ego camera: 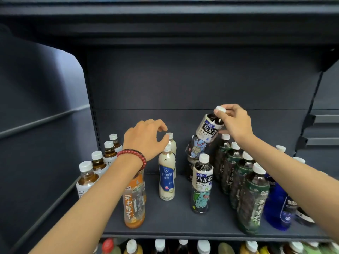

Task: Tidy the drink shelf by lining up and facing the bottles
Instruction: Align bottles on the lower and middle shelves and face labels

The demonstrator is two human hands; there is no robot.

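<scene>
right hand (236, 123) around cap (220, 109) of tilted plastic oolong bottle (207, 132), left hand (145, 138) loose over cream bottle (173, 146)

The left forearm (88, 198) and right forearm (293, 173) are bare as far as the view shows. The left wrist wears a red bead bracelet (133, 156) of round, glossy beads. A thinner dark bead strand (136, 150) lies just beside it, toward the left hand (145, 138).

tilted dark bottle (209, 130): SUNTORY; 乌龙茶 | upright dark bottle (201, 182): SUNTORY; 乌龙茶 | orange bottle (134, 202): 茉莉蜜茶 | front green bottle (254, 202): 茉莉清茶
</scene>
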